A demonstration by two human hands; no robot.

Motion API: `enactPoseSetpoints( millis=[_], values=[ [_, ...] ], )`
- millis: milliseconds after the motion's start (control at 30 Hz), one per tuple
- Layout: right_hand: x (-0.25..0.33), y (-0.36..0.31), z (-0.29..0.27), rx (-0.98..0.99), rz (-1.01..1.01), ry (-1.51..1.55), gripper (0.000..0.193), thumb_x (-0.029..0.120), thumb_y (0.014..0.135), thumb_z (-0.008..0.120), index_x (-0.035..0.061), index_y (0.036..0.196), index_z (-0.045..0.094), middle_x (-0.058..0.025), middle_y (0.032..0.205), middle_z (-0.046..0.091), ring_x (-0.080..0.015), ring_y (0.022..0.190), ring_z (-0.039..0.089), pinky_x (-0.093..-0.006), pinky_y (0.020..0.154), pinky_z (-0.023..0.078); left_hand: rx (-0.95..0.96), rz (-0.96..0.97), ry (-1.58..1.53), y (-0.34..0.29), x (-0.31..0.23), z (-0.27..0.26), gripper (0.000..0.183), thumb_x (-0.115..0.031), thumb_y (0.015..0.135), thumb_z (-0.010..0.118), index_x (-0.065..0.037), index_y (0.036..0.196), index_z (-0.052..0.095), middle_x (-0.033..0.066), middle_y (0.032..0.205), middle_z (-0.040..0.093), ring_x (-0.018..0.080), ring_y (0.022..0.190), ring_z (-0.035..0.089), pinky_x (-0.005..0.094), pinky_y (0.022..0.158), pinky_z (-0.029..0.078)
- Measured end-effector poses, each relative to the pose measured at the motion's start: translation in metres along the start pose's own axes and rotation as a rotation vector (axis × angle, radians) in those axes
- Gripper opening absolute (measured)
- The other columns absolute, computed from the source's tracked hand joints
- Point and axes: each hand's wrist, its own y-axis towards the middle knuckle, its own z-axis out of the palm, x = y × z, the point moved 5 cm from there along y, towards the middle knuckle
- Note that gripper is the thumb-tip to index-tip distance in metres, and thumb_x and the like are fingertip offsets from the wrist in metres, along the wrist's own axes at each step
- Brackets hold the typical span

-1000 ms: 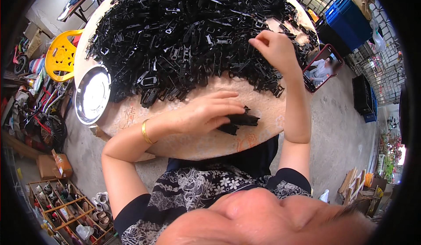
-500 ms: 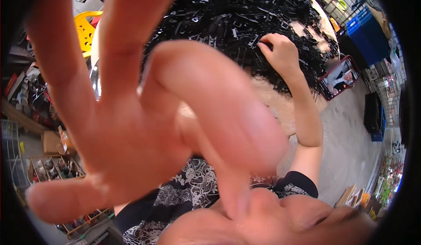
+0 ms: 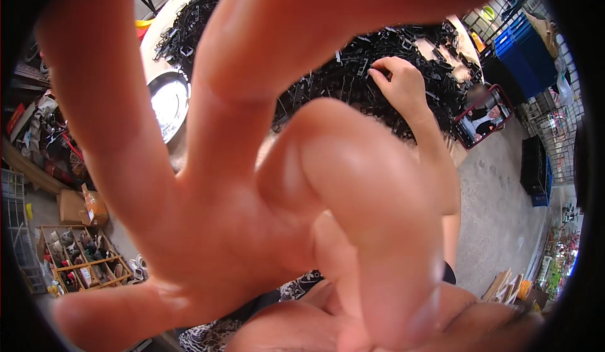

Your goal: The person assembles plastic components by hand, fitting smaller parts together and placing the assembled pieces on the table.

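My left hand (image 3: pixel 214 226) is raised very close to the camera and fills much of the picture, partly blurred. Its fingers are spread, one of them bent, and nothing shows in its grasp. Behind it, a wide heap of small black pieces (image 3: pixel 343 78), some glinting, covers a pale round table (image 3: pixel 156 29). At the heap's near right side rests my right hand (image 3: pixel 401 86), fingers curled together. Whatever its fingertips pinch, if anything, is too small to make out. The left hand hides much of the heap.
A phone (image 3: pixel 484 120) with a lit screen stands at the table's right edge. On the left is a shiny round dish (image 3: pixel 170 106). A blue crate (image 3: pixel 526 53) and a black crate (image 3: pixel 534 163) stand right; a wooden shoe rack (image 3: pixel 88 267) and cardboard box (image 3: pixel 72 207) lower left.
My left hand has shifted right and down across the picture, its fingers still apart, uncovering the shiny dish. My right hand has stayed nearly in place at the heap.
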Motion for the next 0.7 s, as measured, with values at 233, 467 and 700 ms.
enactPoseSetpoints(
  millis=[233, 467, 700],
  values=[
    [0.001, 0.002, 0.002, -0.01, -0.03, 0.034, 0.014, 0.02, 0.076, 0.066, 0.0069, 0.08, 0.066, -0.0085, 0.078, 0.063, -0.0265, 0.077, 0.061, -0.035, 0.068, 0.048, 0.021, 0.002, -0.051, 0.0, 0.004, 0.001, 0.077, -0.02, 0.088, 0.055, 0.005, 0.14, 0.003, 0.0134, 0.147, 0.006, 0.0229, 0.087, 0.049, 0.0314, 0.045, 0.049],
    [0.004, -0.001, -0.001, -0.046, -0.059, 0.045, 0.015, 0.021, 0.075, 0.066, 0.0072, 0.08, 0.066, -0.008, 0.079, 0.063, -0.0259, 0.077, 0.061, -0.0344, 0.068, 0.048, -0.215, -0.097, 0.46, 0.0, 0.021, -0.003, 0.073, -0.012, 0.085, 0.057, 0.0, 0.14, 0.012, 0.0151, 0.122, 0.033, 0.0219, 0.083, 0.05, 0.0296, 0.053, 0.046],
    [-0.001, -0.001, -0.004, 0.027, -0.011, -0.001, 0.015, 0.021, 0.076, 0.065, 0.0072, 0.081, 0.066, -0.0088, 0.081, 0.064, -0.0273, 0.08, 0.061, -0.0348, 0.071, 0.048, -0.349, -0.266, 0.826, 0.02, 0.047, -0.014, 0.058, -0.007, 0.08, 0.059, -0.003, 0.131, 0.032, 0.0154, 0.096, 0.051, 0.0215, 0.082, 0.054, 0.0308, 0.067, 0.046]
  ],
)
